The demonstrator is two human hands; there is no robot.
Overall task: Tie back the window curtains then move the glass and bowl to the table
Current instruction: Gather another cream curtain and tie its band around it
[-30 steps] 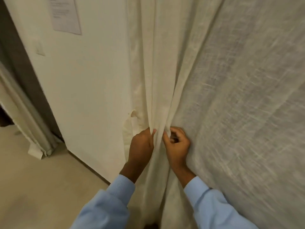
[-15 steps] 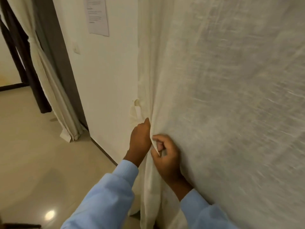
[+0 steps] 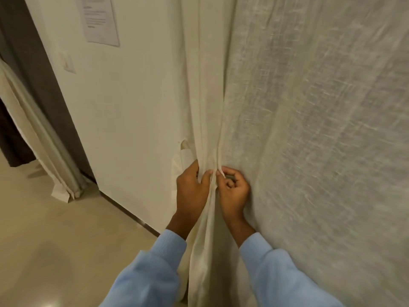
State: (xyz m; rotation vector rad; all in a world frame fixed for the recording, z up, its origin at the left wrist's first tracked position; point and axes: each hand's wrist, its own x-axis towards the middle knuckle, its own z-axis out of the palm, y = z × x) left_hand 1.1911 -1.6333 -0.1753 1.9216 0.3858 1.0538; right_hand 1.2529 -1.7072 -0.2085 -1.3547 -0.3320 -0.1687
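Note:
A cream linen curtain [image 3: 309, 129] hangs across the right of the view, gathered into folds near the wall. My left hand [image 3: 190, 191] grips the bunched folds from the left at about waist height. My right hand [image 3: 234, 193] pinches a fold of the same curtain from the right, thumb and forefinger meeting beside the left thumb. A cream fabric tie-back loop [image 3: 182, 156] hangs on the wall just left of my left hand, partly hidden behind the folds. Glass, bowl and table are out of view.
A white wall [image 3: 132, 107] with a pinned paper notice [image 3: 99, 18] and a light switch [image 3: 67, 63] stands to the left. Further left another curtain [image 3: 44, 156] hangs beside a dark door frame [image 3: 33, 69]. Beige tiled floor [image 3: 55, 240] lies below.
The view swung left and back. My right hand moved up level with the left, and more curtain is gathered into tight folds between both hands.

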